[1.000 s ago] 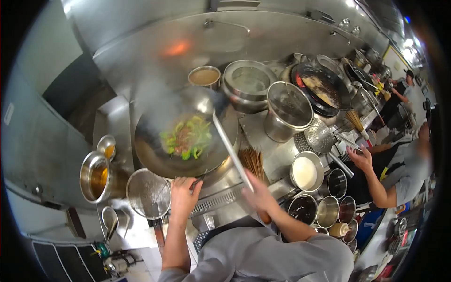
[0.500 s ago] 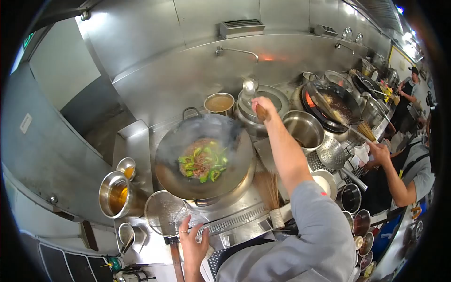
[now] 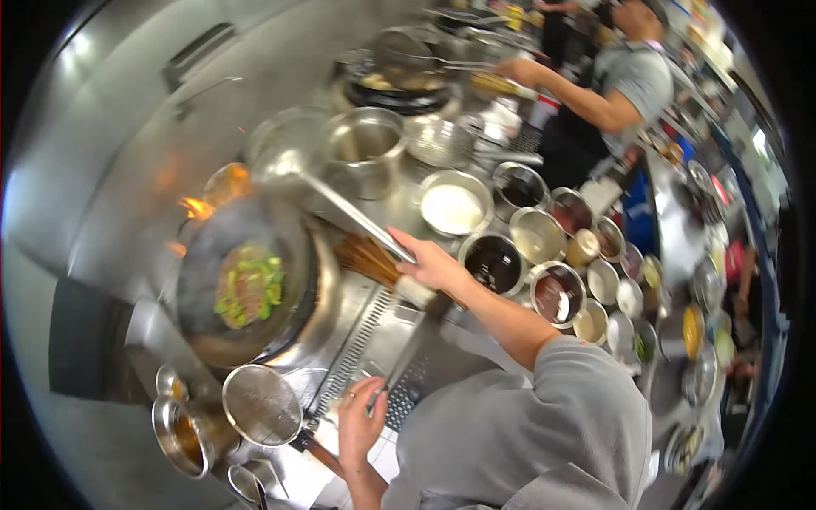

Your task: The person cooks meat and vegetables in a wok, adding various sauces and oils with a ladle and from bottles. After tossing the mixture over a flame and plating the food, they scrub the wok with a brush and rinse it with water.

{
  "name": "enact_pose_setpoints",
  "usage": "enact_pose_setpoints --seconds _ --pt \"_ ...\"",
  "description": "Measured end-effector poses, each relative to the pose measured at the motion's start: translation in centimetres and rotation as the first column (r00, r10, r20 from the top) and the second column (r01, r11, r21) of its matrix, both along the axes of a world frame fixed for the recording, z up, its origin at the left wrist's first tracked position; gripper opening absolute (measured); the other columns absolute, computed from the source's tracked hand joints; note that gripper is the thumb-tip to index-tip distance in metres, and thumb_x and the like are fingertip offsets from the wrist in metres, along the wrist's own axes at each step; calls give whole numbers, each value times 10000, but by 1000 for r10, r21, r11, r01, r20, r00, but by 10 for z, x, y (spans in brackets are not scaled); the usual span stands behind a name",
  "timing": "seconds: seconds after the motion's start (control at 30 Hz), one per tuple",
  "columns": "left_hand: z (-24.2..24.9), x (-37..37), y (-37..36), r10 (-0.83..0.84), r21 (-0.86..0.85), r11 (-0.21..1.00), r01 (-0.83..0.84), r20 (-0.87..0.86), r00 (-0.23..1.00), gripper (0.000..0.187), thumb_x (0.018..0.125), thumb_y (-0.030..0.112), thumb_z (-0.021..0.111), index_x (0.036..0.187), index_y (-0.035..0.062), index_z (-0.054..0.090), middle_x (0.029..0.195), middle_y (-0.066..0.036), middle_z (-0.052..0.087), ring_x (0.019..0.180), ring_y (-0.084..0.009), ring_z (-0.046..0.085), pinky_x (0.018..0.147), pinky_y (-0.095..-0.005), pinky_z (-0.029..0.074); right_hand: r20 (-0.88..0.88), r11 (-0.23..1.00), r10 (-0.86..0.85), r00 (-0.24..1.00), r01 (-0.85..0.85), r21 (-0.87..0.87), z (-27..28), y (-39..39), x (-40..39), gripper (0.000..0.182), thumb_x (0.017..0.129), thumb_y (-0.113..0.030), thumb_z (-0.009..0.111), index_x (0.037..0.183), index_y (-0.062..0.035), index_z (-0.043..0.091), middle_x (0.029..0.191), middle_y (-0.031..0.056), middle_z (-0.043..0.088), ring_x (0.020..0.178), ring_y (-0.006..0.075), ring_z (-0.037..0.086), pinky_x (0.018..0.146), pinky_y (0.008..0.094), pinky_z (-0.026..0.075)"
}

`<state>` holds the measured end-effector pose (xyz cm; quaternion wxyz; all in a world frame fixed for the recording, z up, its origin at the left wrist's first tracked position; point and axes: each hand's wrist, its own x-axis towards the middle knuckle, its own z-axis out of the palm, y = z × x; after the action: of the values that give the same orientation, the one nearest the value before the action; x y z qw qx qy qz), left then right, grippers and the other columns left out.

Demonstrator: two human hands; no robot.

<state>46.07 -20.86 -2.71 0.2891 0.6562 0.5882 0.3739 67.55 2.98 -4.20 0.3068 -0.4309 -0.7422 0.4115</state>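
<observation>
Head view, with the clock dial centred between your arms and twelve at the top: your right hand (image 3: 433, 265), close to the dial's centre, is clamped on the handle of a long-handled silver metal ladle (image 3: 357, 215), its fingers wrapped around the near end. From your grip the handle slants toward ten o'clock, where the round ladle bowl is blurred by motion; you cannot tell whether it touches the wide steel pot (image 3: 297, 127) behind it.

Your left hand (image 3: 361, 416) is at half past six, thumb and fingers apart and loosely curved, with nothing visibly in its grasp. Just beside it runs the brown wooden handle of a round silver mesh strainer (image 3: 262, 405), whose mesh lies between seven and eight o'clock; you cannot tell whether your wrist touches that handle.

At nine o'clock sits a large dark round wok (image 3: 296, 263), holding a heap of bright green pieces and brownish food (image 3: 248, 287). Orange flames (image 3: 198, 208) show by its far rim, toward half past nine. A brown-bristled brush (image 3: 370, 259) lies just left of your right hand.
</observation>
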Motion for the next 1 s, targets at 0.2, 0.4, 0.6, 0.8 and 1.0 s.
enact_pose_setpoints --seconds 0.2,0.4,0.6,0.8,1.0 --pt "-7 43 57 -87 -78 993 93 84 993 185 828 32 657 1011 6 651 818 -103 672 755 -199 654 725 -317 503 47 948 -205 978 211 -238 14 -116 145 687 885 -93 596 1487 -97 264 1098 182 634 959 253 642 830 337 499" --pt "-107 133 222 10 -125 992 35 344 939 222 926 217 608 1010 14 641 698 -51 644 624 -80 549 582 -262 444 -92 785 -367 926 255 -565 21 -109 204 672 923 -63 540 1504 -77 203 555 -17 407 392 79 406 355 254 362" --pt "-177 190 317 299 -376 908 -185 273 914 280 899 195 637 1064 -25 582 876 -90 673 719 -130 590 622 -268 464 45 820 -237 970 225 -526 -3 -86 230 685 915 -113 547 1511 -122 209 643 46 536 398 98 454 383 275 395" --pt "-162 197 317 359 -442 885 -145 452 816 196 881 138 637 997 -5 569 858 -79 656 707 -130 567 636 -262 457 44 766 -115 992 117 -632 20 -83 265 688 921 -116 534 1518 -142 194 664 62 549 432 111 491 401 280 414" --pt "-146 199 312 400 -477 865 -156 466 789 179 854 121 618 964 -4 551 829 -74 635 729 -142 561 691 -273 450 38 788 -113 993 113 -605 3 -83 268 666 934 -103 509 1519 -151 193 632 22 443 435 105 439 395 279 423"
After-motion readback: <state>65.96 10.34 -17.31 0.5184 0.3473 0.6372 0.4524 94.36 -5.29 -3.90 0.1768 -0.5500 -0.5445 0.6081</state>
